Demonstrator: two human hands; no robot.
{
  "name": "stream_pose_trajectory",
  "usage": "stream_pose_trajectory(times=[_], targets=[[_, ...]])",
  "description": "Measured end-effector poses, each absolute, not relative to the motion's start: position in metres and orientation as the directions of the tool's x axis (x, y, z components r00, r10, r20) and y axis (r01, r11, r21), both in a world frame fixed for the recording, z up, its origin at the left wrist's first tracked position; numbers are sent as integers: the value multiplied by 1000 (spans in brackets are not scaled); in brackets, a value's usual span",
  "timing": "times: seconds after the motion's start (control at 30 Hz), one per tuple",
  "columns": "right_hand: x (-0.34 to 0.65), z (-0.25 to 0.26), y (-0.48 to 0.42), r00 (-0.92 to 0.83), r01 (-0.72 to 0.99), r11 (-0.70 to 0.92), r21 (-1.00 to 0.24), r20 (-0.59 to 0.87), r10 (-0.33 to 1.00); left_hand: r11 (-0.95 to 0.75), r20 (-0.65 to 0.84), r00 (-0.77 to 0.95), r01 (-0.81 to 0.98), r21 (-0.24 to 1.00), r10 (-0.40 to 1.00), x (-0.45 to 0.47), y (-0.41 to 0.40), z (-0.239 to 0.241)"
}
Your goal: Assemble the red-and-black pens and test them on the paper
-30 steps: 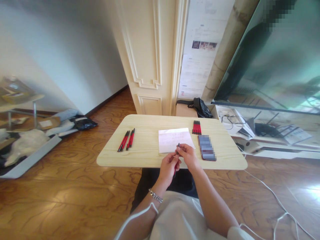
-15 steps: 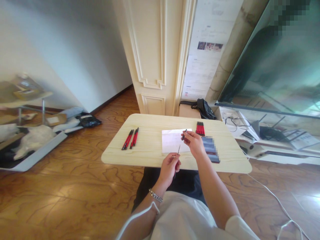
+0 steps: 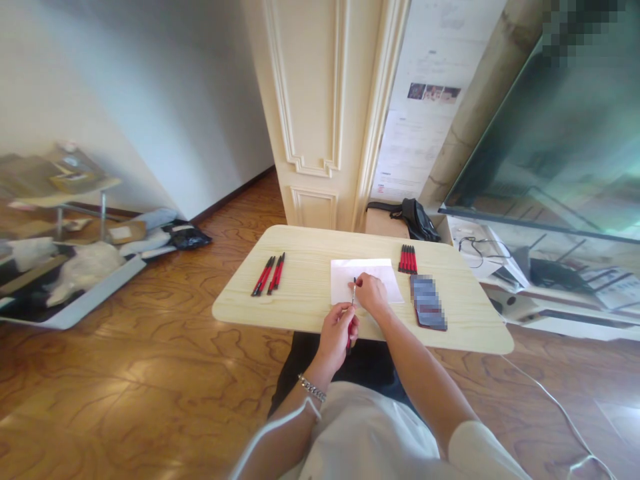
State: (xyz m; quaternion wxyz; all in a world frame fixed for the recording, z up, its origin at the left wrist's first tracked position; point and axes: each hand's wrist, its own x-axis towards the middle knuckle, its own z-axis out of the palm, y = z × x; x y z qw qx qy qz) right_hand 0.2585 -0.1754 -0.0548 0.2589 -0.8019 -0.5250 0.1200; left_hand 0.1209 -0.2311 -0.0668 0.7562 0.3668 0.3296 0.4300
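A person seated at a small pale wooden table [image 3: 300,303] is holding both hands close together over its near edge. The left hand [image 3: 337,330] is gripping the red and black barrel of a pen [image 3: 350,319], while the right hand [image 3: 371,293] is pinching what seems to be the pen's thin upper part or refill, though it is too small to make out clearly. The pen is standing nearly upright between the two hands, its top reaching over a white sheet of paper [image 3: 365,277] lying flat on the table. A bracelet [image 3: 312,389] is circling the left wrist. To the far left on the table, a loose group of red and black pens [image 3: 269,274] is lying at a slant. To the far right of the paper, a neat row of similar pens [image 3: 407,259] is lying side by side, with a dark phone [image 3: 428,302] resting just near of them. The table is standing on a glossy wooden floor [image 3: 125,373]. Beyond it, a cream panelled door [image 3: 320,107] is rising, and a large dark screen [image 3: 550,140] is leaning at the right.
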Motion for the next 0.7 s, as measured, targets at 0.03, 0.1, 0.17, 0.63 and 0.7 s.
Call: stream_pose_trajectory(times=[0.03,0.1,0.17,0.63,0.7], targets=[[260,-53,-178,418,763,-286,-579,106,902,365,-187,412,-411,836,892,121,-231,-67],[263,-50,-187,428,684,-211,-698,150,891,366,-190,407,-414,833,893,122,-231,-66],[263,-49,-201,418,548,-115,-828,152,896,367,-194,405,-411,834,894,124,-231,-66],[287,-45,-204,444,359,-79,-930,95,891,363,-182,458,-348,864,870,133,-238,-70],[292,-43,-195,430,553,-188,-812,85,899,361,-187,444,-348,865,876,131,-237,-70]])
